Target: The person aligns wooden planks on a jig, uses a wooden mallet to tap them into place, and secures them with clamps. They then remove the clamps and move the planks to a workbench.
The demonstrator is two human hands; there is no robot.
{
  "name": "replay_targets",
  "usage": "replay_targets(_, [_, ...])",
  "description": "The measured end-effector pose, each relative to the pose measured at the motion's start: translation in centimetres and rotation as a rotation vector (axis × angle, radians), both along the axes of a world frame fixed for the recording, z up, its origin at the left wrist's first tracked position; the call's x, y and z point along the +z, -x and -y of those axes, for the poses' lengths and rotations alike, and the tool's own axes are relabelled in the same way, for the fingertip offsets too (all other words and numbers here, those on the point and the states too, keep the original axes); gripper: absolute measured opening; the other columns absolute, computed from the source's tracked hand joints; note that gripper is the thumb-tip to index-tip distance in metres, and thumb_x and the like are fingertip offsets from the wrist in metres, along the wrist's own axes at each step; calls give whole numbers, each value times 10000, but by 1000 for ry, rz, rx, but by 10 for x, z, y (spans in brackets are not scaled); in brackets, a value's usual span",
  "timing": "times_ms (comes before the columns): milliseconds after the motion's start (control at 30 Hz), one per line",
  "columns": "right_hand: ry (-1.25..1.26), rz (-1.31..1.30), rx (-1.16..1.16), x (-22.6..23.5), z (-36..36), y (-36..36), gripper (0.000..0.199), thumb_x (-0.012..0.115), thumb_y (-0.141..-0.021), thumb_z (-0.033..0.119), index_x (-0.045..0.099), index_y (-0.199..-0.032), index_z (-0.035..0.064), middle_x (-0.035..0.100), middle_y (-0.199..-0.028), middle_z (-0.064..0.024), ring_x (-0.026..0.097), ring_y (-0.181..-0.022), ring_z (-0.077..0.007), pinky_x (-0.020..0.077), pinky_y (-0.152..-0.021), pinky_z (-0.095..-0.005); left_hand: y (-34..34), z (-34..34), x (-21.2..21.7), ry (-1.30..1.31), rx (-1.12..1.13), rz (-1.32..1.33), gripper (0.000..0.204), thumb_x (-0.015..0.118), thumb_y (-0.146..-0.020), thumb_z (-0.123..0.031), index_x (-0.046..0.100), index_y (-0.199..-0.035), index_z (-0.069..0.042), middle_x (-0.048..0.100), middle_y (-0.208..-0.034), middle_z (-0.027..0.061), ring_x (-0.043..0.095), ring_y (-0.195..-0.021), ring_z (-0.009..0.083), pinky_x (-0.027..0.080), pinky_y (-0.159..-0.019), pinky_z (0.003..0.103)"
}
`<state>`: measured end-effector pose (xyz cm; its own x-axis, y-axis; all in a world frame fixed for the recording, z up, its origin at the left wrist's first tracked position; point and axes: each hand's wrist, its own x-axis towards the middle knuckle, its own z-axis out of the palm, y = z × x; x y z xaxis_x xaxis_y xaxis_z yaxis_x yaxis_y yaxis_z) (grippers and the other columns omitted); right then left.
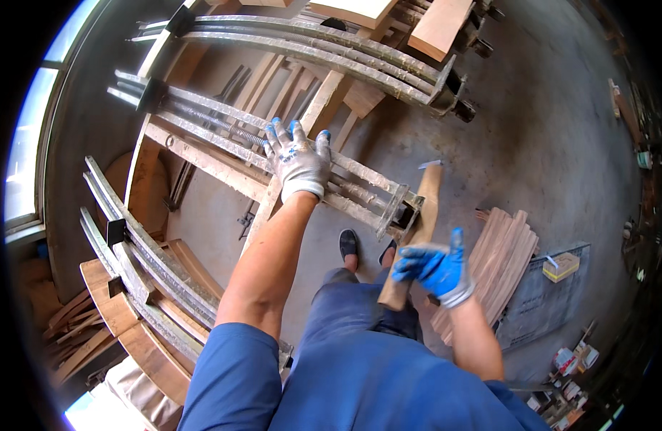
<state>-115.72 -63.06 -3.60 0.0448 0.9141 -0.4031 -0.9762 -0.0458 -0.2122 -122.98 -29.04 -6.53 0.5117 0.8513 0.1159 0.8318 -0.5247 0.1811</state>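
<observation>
Right gloved hand (435, 269) is clenched around a wooden mallet (415, 233) beside the end of a long metal bar clamp (273, 140). Left gloved hand (296, 159) rests flat, fingers spread, on the bars. Bracing there seems wise, fingers well away from the clamp end.

Grey concrete floor (561, 129), dusty and scuffed. Window (25, 144) along the left edge, bright with daylight, above a sill. Dark wall (79, 158) beside the window. Stacked boards (511, 251) on the floor at right, fanned out, next to a grey mat (543, 302) with a small yellow box (561, 266) on top. Wood offcuts (72, 323) heaped at lower left. Planks (439, 25) at the top edge. Small clutter along the right rim, too small to tell.
</observation>
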Motion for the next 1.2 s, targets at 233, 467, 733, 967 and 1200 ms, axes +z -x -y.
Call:
replay_targets(233, [155, -528, -87, -91, 21, 49, 1162, 275, -882, 909, 395, -1522, -53, 544, -1399, -359, 556, -1294, -518, 428, -1131, -603, 4, -1, -7, -28, -4, 20, 717, 540, -1001, -544, 519, -1477, -9, 310, -1632, 294, 202, -1551, 449, 148, -1267, 533])
replay_targets(467, [156, 396, 184, -217, 26, 63, 612, 460, -992, 582, 554, -1354, 98, 661, -1236, -219, 629, -1162, -437, 518, -966, -594, 0, 1, -1, -61, -20, 1, 693, 540, -1006, -535, 539, -1462, -13, 340, -1614, 301, 241, -1537, 451, 172, -1260, 528])
replay_targets(733, [400, -16, -377, -172, -54, -101, 770, 503, -921, 779, 680, -1077, 46, 728, -986, -174, 704, -874, -360, 589, -824, -499, -3, 1, -1, -36, -19, -18, 698, 536, -1008, -536, 520, -1484, -26, 310, -1632, 296, 211, -1552, 443, 158, -1266, 522])
replay_targets(967, [-113, 394, -67, 22, -30, -54, 970, 286, -980, 797, 719, -1061, -67, 729, -1007, -242, 722, -921, -329, 588, -874, -456, 3, 0, -5, 5, 11, 3, 739, 524, -1001, -555, 495, -1502, -13, 288, -1653, 265, 161, -1569, 421, 106, -1276, 533])
replay_targets(1200, [332, -703, -245, -140, 42, 102, 1018, 285, -949, 821, 488, -1456, -37, 589, -1407, -270, 594, -1262, -433, 453, -1105, -576, 5, 2, -1, -16, 1, -7, 718, 529, -1008, -547, 501, -1497, -22, 312, -1631, 292, 205, -1551, 446, 152, -1266, 533])
